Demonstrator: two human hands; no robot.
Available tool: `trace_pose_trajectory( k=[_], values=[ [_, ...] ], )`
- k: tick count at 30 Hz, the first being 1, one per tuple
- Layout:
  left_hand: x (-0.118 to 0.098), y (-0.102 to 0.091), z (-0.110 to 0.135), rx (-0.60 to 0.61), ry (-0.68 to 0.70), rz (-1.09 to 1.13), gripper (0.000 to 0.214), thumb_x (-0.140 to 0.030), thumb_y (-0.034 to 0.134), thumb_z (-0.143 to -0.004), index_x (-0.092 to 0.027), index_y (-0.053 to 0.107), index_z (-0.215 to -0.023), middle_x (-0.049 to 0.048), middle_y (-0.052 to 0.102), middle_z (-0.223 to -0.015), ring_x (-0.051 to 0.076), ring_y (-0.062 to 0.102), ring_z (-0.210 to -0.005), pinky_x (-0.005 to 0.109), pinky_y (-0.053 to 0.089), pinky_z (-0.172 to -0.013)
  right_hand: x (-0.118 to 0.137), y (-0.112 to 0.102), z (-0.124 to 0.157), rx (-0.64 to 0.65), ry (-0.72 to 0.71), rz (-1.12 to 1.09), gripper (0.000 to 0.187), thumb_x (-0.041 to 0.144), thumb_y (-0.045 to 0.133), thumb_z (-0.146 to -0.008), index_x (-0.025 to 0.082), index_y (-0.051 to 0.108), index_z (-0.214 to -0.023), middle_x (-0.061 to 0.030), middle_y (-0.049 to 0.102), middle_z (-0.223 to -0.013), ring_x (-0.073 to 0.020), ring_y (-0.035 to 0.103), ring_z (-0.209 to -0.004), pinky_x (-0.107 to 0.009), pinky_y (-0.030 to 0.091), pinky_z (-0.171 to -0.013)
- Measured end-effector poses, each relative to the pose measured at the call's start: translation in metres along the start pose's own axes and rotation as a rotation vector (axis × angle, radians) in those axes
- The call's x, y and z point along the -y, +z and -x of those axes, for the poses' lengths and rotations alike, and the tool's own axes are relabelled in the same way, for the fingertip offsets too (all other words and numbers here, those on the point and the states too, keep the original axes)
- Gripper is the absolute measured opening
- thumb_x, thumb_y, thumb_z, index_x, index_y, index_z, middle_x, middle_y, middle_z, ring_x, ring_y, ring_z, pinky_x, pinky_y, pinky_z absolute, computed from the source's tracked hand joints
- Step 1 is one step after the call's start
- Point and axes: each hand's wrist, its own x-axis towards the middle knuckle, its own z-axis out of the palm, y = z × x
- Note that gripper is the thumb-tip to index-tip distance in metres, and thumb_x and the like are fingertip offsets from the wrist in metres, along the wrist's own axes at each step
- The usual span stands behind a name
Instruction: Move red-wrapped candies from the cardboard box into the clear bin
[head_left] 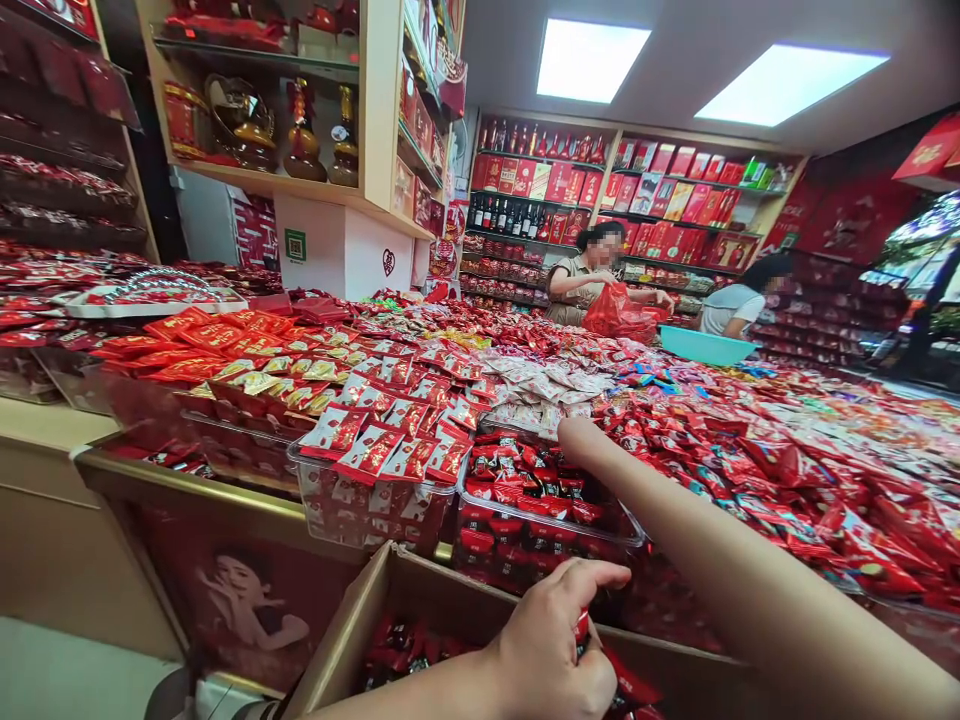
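Observation:
My left hand (555, 630) is over an open cardboard box (352, 640), its fingers curled around red-wrapped candy (582, 626). More red and black wrapped candies (409, 640) lie inside that box. My right arm reaches in from the right, and my right hand (581, 440) is at the back of a clear plastic bin (517, 520) full of small red and black packets (525, 470). Its fingers do not show. Left of this bin stands another clear bin (360, 510), heaped with red and white packets (382, 430).
Candy heaps (750, 470) cover the wide display. Orange-red packets (202, 345) lie to the left. Across it, one person (585, 280) handles a red plastic bag (619, 310); another (739, 300) is near a turquoise basin (705, 345). A shelf unit (367, 100) overhangs the display.

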Motion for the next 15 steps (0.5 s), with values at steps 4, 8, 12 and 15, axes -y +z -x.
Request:
trace_pose_trajectory(
  k=[4,8,12,15],
  values=[
    [-0.001,0.001,0.000,0.041,-0.033,-0.015,0.064,-0.001,0.041,-0.051,-0.019,0.044,-0.112,0.0043,0.052,-0.108,0.014,0.050,-0.094,0.023,0.039,-0.085,0.001,-0.010,-0.001,0.030,-0.057,-0.108,0.024,0.031,0.048,-0.078,0.013,0.057,-0.092,-0.0073,0.060,-0.093,-0.0175,0.055,-0.086,-0.034,0.043,-0.075],
    [0.000,0.001,0.000,0.072,-0.037,-0.028,0.065,-0.002,0.041,-0.051,-0.019,0.044,-0.113,0.0042,0.053,-0.106,0.014,0.052,-0.087,0.023,0.042,-0.080,0.009,-0.015,-0.007,0.142,-0.192,-0.257,0.023,0.022,0.060,-0.065,0.020,0.063,-0.088,-0.0004,0.066,-0.084,-0.0159,0.058,-0.078,-0.022,0.042,-0.065],
    [0.002,0.001,0.001,0.066,-0.007,-0.031,0.064,-0.002,0.041,-0.051,-0.018,0.044,-0.113,0.0049,0.053,-0.105,0.016,0.051,-0.093,0.024,0.040,-0.084,0.010,-0.006,-0.013,0.224,-0.229,-0.360,0.034,0.016,0.062,-0.058,0.019,0.063,-0.091,-0.0003,0.067,-0.079,-0.0139,0.057,-0.068,-0.020,0.041,-0.055],
    [0.003,0.001,0.001,0.056,-0.004,-0.043,0.063,-0.003,0.041,-0.051,-0.019,0.044,-0.112,0.0047,0.053,-0.105,0.016,0.050,-0.093,0.024,0.040,-0.084,0.006,0.000,-0.017,0.240,-0.246,-0.425,0.024,0.017,0.060,-0.060,0.017,0.065,-0.083,-0.0011,0.066,-0.074,-0.0122,0.056,-0.065,-0.019,0.040,-0.053]
  ],
)
